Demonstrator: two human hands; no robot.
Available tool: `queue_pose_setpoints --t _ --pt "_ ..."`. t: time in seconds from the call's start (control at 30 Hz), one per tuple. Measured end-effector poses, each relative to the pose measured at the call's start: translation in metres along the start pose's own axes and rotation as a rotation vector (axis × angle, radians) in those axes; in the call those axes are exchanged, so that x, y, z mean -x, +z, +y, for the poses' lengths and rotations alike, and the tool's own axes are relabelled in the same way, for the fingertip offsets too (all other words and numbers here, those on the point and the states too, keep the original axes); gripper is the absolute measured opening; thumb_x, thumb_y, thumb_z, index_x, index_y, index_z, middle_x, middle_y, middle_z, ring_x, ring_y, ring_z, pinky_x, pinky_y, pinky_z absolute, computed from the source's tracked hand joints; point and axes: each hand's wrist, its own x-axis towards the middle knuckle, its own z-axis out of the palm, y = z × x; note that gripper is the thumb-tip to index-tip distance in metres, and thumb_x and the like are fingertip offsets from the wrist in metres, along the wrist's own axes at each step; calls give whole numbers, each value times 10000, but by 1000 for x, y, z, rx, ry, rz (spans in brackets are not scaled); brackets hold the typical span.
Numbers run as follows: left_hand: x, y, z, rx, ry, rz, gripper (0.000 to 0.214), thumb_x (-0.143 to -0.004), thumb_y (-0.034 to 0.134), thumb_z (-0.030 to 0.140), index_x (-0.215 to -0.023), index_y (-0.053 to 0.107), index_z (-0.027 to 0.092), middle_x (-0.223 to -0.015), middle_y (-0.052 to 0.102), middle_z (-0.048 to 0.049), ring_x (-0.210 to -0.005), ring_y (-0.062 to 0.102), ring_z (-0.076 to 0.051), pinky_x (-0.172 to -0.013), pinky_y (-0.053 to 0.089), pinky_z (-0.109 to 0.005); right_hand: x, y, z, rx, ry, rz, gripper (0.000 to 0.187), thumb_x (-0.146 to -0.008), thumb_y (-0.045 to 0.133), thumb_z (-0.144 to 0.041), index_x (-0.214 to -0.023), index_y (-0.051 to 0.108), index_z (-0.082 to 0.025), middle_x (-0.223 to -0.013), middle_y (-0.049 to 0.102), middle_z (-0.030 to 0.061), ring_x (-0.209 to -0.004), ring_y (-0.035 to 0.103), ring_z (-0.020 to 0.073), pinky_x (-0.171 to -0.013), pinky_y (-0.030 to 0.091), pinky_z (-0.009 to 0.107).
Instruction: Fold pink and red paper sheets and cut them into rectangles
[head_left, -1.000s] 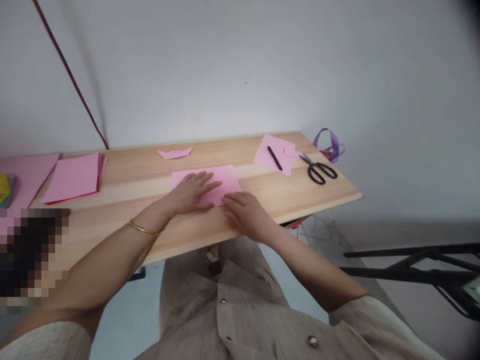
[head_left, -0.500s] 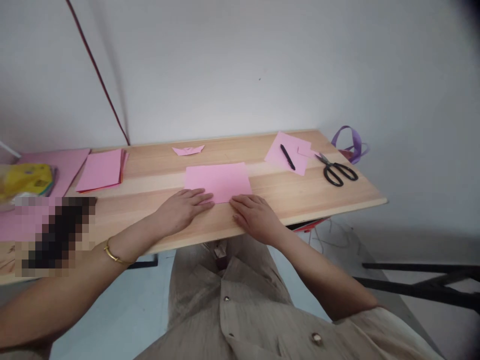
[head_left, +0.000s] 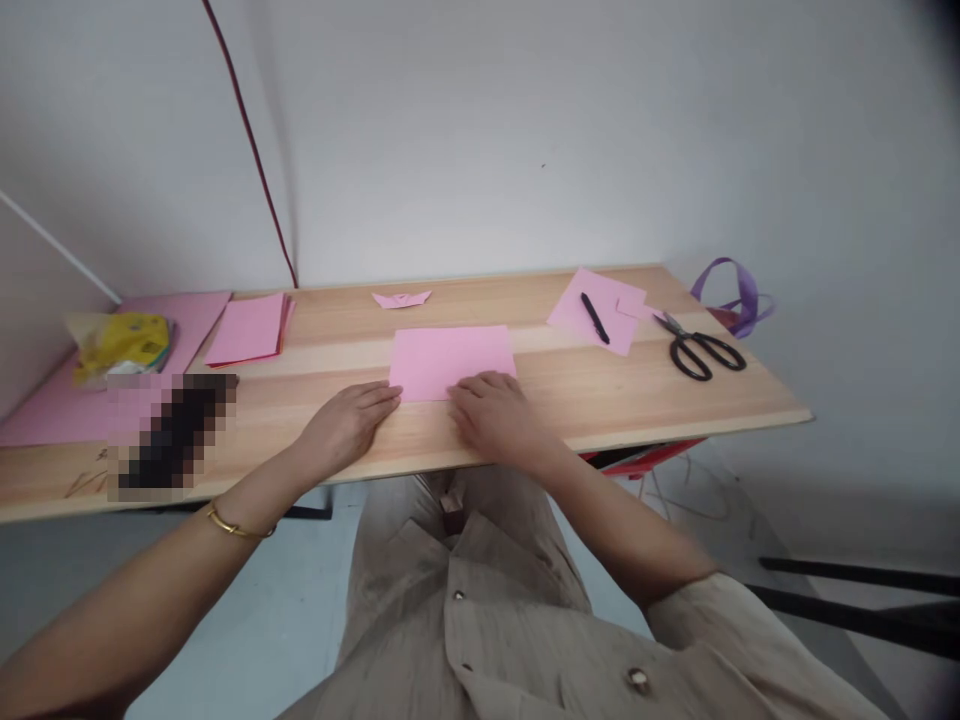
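A pink sheet of paper (head_left: 450,355) lies flat in the middle of the wooden table (head_left: 570,395). My left hand (head_left: 346,424) rests palm down on the wood, its fingertips at the sheet's near left corner, fingers stretched out. My right hand (head_left: 491,412) lies on the sheet's near edge, fingers spread flat over the paper. Neither hand grips anything.
A stack of pink paper (head_left: 250,328) and a yellow packet (head_left: 120,340) lie at the left. A small folded pink piece (head_left: 403,298) sits by the wall. At the right are a pink sheet with a black pen (head_left: 595,318), black scissors (head_left: 699,348) and purple ribbon (head_left: 739,298).
My left hand has slid off the pink sheet toward me and to the left. The right hand stayed at the near edge. The view has shifted leftward.
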Motion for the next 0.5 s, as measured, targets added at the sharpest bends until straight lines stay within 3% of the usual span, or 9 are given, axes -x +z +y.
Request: queue_pose_setpoints --t 0.1,0.2,0.4,0.5 --pt "-1 0 3 -28 -19 -1 427 -903 387 113 -1242 646 137 -1351 604 -122 -1258 561 -264 -1048 477 -480 -21 9 -29 -24 -87 -28 343 -1002 415 -342 -1228 586 -149 -1216 617 132 -1139 501 262 -999 354 433" --pt "2 1 5 -47 -43 -6 428 -915 382 123 -1259 636 147 -1365 596 -102 -1260 559 -263 -1043 479 -480 -31 20 -42 -6 -72 -16 367 -991 437 -390 -1215 582 -138 -1210 594 144 -1123 490 279 -947 394 429" --pt "4 5 7 -23 -76 44 425 -904 394 134 -1238 656 158 -1334 619 -99 -1273 552 -259 -1045 481 -484 -3 15 -12 51 30 7 313 -1009 382 -337 -1144 602 -160 -1174 600 129 -1082 499 272 -895 411 421" --pt "4 7 4 -19 -96 38 450 -882 388 132 -1235 664 183 -1336 620 -77 -1271 555 -255 -1064 470 -488 16 7 3 67 62 -2 326 -1008 389 -344 -1217 582 -185 -1233 598 110 -1105 495 265 -911 397 415"
